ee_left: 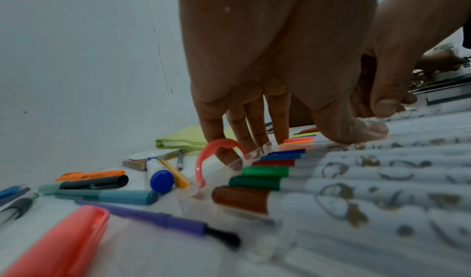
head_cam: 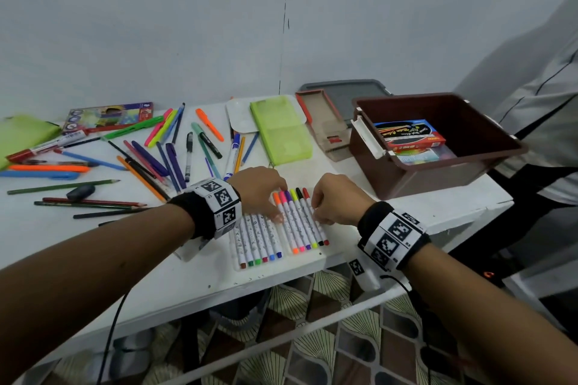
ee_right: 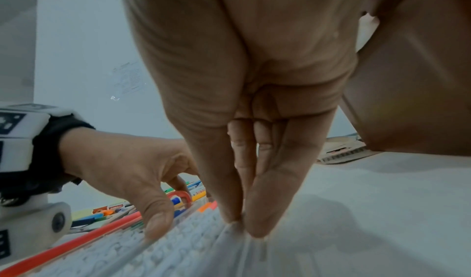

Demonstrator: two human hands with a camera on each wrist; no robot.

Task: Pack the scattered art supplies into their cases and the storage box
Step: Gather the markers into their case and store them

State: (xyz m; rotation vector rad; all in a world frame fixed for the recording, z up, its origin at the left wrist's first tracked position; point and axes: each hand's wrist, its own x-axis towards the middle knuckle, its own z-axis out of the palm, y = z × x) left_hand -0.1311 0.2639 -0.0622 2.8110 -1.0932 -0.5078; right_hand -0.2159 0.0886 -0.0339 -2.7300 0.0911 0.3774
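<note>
A clear marker case lies open near the table's front edge with two rows of white markers in it. My left hand arches over the middle of the case: its straight fingers touch the far rim by the pink handle, and the thumb presses on the markers. My right hand pinches the case's right edge between thumb and forefinger. The brown storage box stands open to the right, with colour boxes inside.
Loose pens, pencils and highlighters lie scattered over the left half of the table. Behind the case are a green pencil case, a white palette, an open cardboard box and a grey lid. A person's sleeve is at the right.
</note>
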